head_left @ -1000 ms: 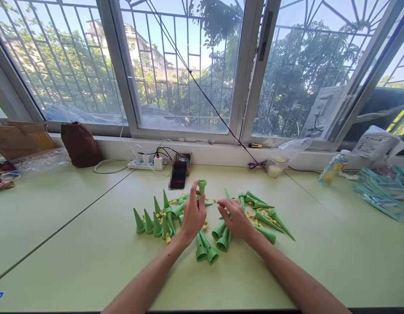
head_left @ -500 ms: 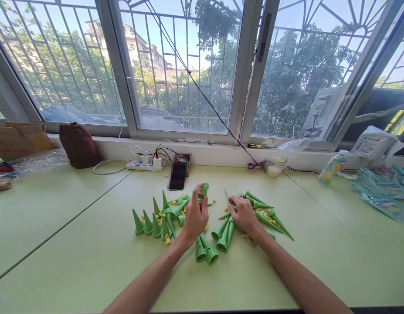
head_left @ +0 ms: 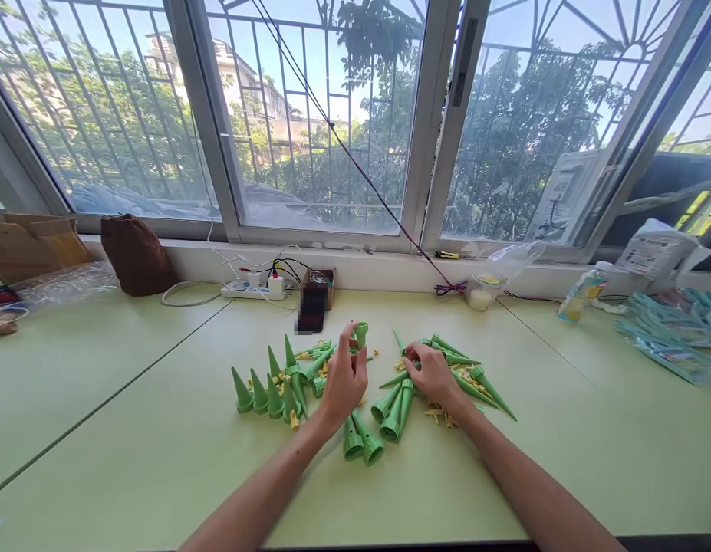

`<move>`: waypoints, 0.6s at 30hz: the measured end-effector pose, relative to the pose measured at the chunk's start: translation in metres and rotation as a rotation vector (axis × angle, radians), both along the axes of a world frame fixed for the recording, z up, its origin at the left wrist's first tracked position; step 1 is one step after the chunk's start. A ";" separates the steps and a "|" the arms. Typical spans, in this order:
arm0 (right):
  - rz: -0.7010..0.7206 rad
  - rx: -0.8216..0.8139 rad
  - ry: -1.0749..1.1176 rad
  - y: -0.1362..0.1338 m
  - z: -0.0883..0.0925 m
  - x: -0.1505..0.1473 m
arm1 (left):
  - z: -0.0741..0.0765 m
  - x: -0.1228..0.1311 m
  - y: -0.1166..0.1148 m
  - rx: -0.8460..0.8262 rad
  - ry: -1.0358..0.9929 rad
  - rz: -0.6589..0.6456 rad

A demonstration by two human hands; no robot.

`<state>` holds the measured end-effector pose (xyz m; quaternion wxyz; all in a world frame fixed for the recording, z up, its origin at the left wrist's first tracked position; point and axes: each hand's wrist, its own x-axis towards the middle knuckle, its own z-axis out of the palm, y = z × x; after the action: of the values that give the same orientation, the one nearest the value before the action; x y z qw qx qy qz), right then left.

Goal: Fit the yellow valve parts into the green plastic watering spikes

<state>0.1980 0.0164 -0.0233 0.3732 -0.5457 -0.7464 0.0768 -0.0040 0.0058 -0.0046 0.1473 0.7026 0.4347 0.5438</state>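
My left hand (head_left: 343, 377) grips a green plastic watering spike (head_left: 361, 334) between thumb and fingers, its wide end up; the fingers hide part of it. Bent down into the right-hand heap of green spikes (head_left: 455, 356), my right hand (head_left: 429, 372) has its fingers curled, and what they hold, if anything, is hidden. Small yellow plastic pieces (head_left: 441, 414) lie under and beside that hand. Left of my left hand, several green cones (head_left: 259, 395) stand point up in a row. More spikes (head_left: 363, 441) lie between my forearms, wide ends toward me.
A dark phone (head_left: 312, 309) leans on a small box behind the spikes. Along the window sill are a power strip (head_left: 255, 290), a brown bag (head_left: 137, 257) and a plastic cup (head_left: 482, 293). At right are a bottle (head_left: 585, 293) and flat green packets (head_left: 671, 330).
My right hand has shifted slightly within the heap, and more yellow pieces show below it. My left hand keeps the spike in nearly the same place.
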 end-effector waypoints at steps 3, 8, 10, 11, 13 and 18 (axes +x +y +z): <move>0.007 -0.058 -0.030 -0.001 0.001 -0.001 | 0.000 0.000 0.000 0.001 -0.005 -0.022; 0.011 -0.081 -0.055 -0.001 0.004 0.003 | 0.002 0.000 -0.001 0.007 -0.014 -0.024; 0.035 -0.107 -0.081 0.000 0.005 0.007 | 0.002 0.000 -0.001 0.007 -0.016 -0.024; 0.051 -0.124 -0.094 0.001 0.005 0.009 | 0.002 0.000 -0.001 0.006 -0.018 -0.026; 0.083 -0.146 -0.115 0.001 0.005 0.011 | 0.002 0.000 -0.001 0.002 -0.024 -0.029; 0.120 -0.170 -0.134 -0.002 0.007 0.013 | 0.002 0.001 -0.001 0.000 -0.026 -0.029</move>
<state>0.2113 0.0140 -0.0159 0.2694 -0.5338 -0.7917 0.1254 -0.0033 0.0043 -0.0026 0.1604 0.7017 0.4226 0.5507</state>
